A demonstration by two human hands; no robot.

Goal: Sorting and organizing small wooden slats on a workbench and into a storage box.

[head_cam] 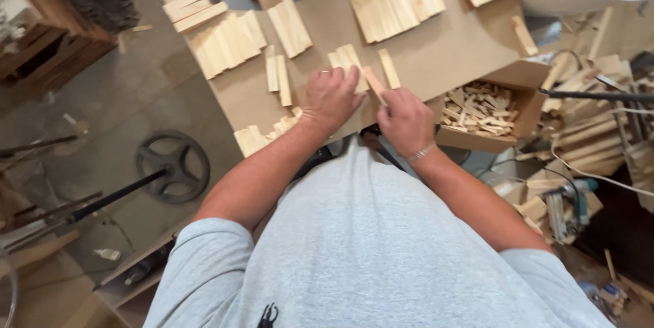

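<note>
Right hand [407, 120] has its fingers clamped on a wood strip [373, 83] near the front edge of the cardboard sheet [443, 49]. Left hand [332, 96] lies beside it, fingers curled over a small stack [346, 61]. A box [507, 138] of offcuts sits at the sheet's right corner.

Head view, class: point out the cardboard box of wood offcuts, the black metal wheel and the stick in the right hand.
cardboard box [521, 77]: head view, open flap.
black metal wheel [172, 166]: head view, hub.
stick [372, 81]: head view, upper end.

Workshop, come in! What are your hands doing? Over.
Right hand holds a wooden strip. Left hand rests on slats. Cardboard box of offcuts beside the right hand.
</note>
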